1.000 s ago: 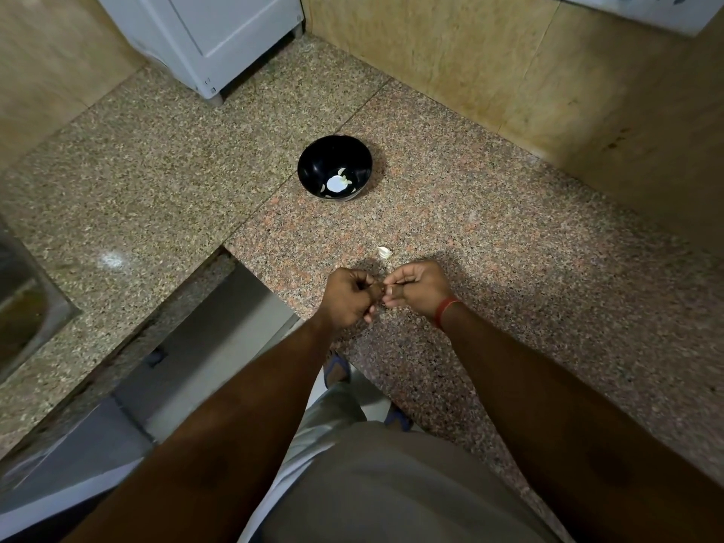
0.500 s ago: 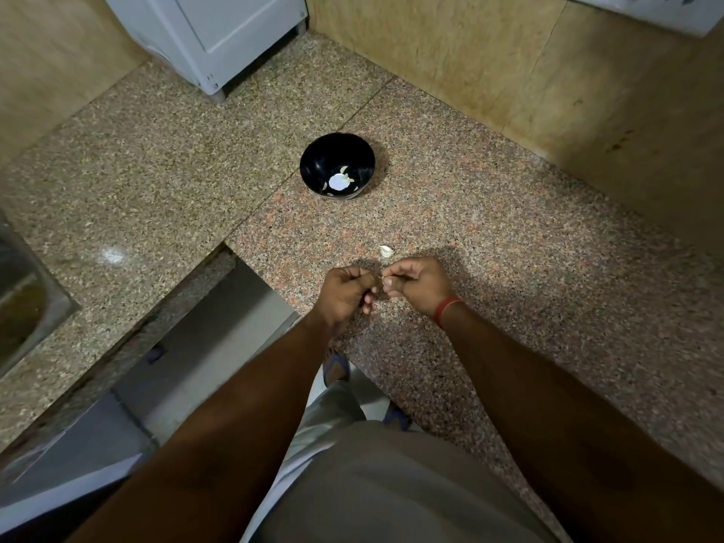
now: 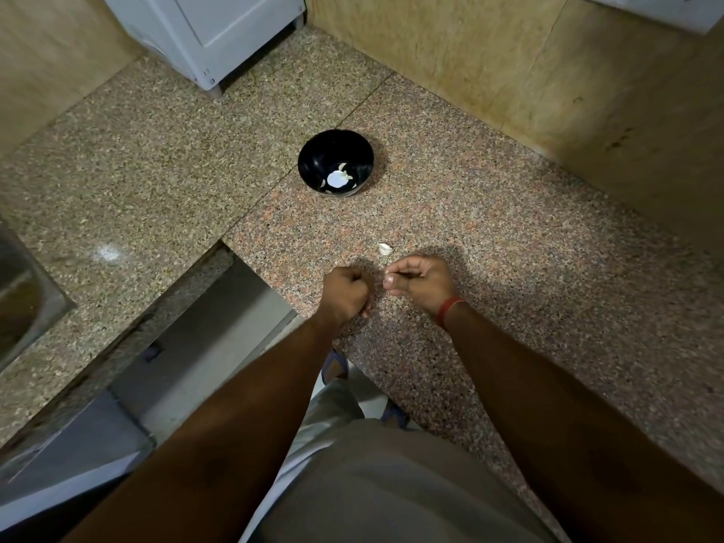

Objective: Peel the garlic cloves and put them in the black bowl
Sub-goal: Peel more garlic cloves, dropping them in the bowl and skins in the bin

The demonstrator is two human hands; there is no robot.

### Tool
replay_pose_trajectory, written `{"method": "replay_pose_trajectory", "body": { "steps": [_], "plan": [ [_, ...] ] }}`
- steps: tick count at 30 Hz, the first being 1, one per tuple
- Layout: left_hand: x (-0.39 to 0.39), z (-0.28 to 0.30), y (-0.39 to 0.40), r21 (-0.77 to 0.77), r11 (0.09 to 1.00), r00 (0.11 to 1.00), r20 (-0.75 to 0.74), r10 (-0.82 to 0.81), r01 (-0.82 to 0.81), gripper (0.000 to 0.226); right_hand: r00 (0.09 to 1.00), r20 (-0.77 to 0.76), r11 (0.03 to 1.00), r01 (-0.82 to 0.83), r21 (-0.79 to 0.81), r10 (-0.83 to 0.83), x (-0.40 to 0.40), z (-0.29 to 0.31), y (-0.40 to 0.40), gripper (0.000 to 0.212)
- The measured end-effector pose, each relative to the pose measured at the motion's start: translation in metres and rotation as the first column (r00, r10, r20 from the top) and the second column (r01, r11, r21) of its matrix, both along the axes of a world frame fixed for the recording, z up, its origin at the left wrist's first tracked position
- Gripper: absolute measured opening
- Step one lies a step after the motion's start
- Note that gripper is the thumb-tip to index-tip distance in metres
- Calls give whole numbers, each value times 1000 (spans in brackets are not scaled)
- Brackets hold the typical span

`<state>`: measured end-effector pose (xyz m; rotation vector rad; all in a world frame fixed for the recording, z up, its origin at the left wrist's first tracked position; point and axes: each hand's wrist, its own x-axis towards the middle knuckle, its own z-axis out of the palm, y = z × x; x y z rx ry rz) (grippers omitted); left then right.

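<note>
The black bowl (image 3: 309,158) stands on the granite counter ahead of me, with a few peeled garlic cloves (image 3: 339,179) at its bottom. One loose garlic clove (image 3: 385,249) lies on the counter just beyond my hands. My left hand (image 3: 346,291) is curled into a fist around the garlic clove being peeled, which the fingers hide. A short gap to its right, my right hand (image 3: 421,282) pinches a small pale scrap of garlic skin between thumb and forefinger. A red band is on that wrist.
The speckled granite counter (image 3: 509,248) forms an L with an inner corner and a drop to the floor (image 3: 203,346) at my left. A white appliance (image 3: 219,29) stands at the back, tiled wall (image 3: 548,72) on the right, a steel sink (image 3: 19,303) at far left.
My hands were pressed together working on the clove; now they have pulled apart, the left drawn back into a fist and the right holding its pinch.
</note>
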<state>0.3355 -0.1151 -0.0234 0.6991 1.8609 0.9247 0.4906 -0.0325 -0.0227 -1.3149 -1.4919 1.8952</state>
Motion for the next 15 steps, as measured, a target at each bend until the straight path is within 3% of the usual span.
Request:
{"method": "replay_pose_trajectory", "body": {
  "steps": [4,7,11,15],
  "plan": [
    [0,-6,2,40,997,989,-133,-62,68,38,998,69,999,-18,39,16,1,1,0,16],
    [1,-8,3,89,989,978,-185,-97,115,21,994,102,997,-32,74,24,0,2,-1,14],
    [4,-7,1,159,987,999,-49,-18,25,7,990,135,993,-48,109,33,-1,2,0,13],
    [6,1,5,96,993,991,117,63,-74,6,977,203,977,-100,188,61,-1,-1,2,18]
  ]
}}
